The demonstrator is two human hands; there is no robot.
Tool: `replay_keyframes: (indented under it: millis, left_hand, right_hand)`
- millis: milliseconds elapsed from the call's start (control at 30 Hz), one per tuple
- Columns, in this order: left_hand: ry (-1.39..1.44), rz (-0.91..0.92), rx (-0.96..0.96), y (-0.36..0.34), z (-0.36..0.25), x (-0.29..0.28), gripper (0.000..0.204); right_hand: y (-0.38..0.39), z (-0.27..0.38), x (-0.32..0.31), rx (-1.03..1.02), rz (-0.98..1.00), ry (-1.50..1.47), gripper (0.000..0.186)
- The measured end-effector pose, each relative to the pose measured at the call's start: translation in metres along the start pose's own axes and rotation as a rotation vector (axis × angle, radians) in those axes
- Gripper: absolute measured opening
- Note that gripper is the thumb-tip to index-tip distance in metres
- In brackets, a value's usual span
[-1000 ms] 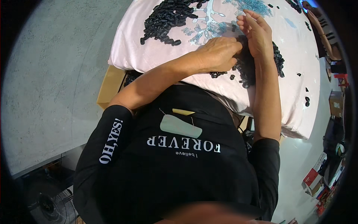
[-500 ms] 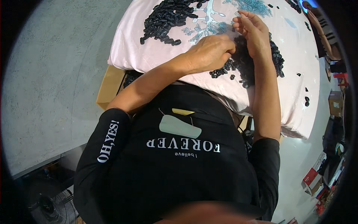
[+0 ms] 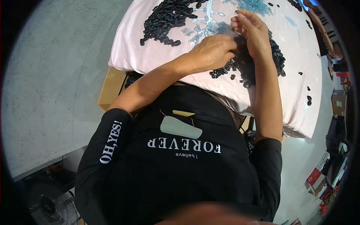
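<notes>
Draws left hand (image 3: 213, 52) slightly back, baring more loose black pieces (image 3: 246, 69) within reach; shifts right hand (image 3: 257, 35) leftward near them; curls both, cannot tell around what.

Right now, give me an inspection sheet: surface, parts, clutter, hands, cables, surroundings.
Surface: pale pink cloth with a blue tree print.
Parts: small black pieces in two main heaps, left heap and right heap.
Clutter: stray black pieces along the cloth's right side.
Hands: left hand bent at the right heap's left edge; right hand beside that heap, fingers curled. Cannot tell what either holds.
Cables: none clearly made out.
Surroundings: fan lower left; cardboard box at right; another person's arm upper right.
</notes>
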State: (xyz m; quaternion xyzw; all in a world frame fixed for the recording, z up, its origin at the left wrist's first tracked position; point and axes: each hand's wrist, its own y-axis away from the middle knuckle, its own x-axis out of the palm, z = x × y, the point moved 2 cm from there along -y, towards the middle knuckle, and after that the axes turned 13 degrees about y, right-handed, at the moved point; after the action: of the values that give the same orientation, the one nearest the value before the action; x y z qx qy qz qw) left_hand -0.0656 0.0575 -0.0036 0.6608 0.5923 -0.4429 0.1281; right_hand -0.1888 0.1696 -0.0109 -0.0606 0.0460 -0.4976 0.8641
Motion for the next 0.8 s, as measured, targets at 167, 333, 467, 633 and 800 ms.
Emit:
replay_keyframes:
  millis: [167, 333, 467, 633, 800]
  left_hand:
    - [0.196, -0.026, -0.138, 0.014, 0.01, -0.016, 0.021]
    - [0.396, -0.119, -0.312, 0.03, 0.018, -0.031, 0.023]
    - [0.474, -0.153, -0.426, 0.036, 0.022, -0.041, 0.02]
    - [0.483, -0.162, -0.448, 0.032, 0.022, -0.045, 0.018]
    - [0.625, -0.271, -0.476, 0.03, 0.026, -0.043, 0.017]
  right_hand:
    - [0.003, -0.002, 0.005, 0.009, 0.075, 0.086, 0.027]
    - [0.008, 0.001, 0.013, 0.044, 0.292, 0.2, 0.023]
    - [0.014, 0.003, 0.021, 0.024, 0.491, 0.263, 0.02]
    - [0.021, 0.007, 0.03, 0.002, 0.577, 0.236, 0.016]
    - [0.021, 0.009, 0.032, -0.031, 0.527, 0.144, 0.02]
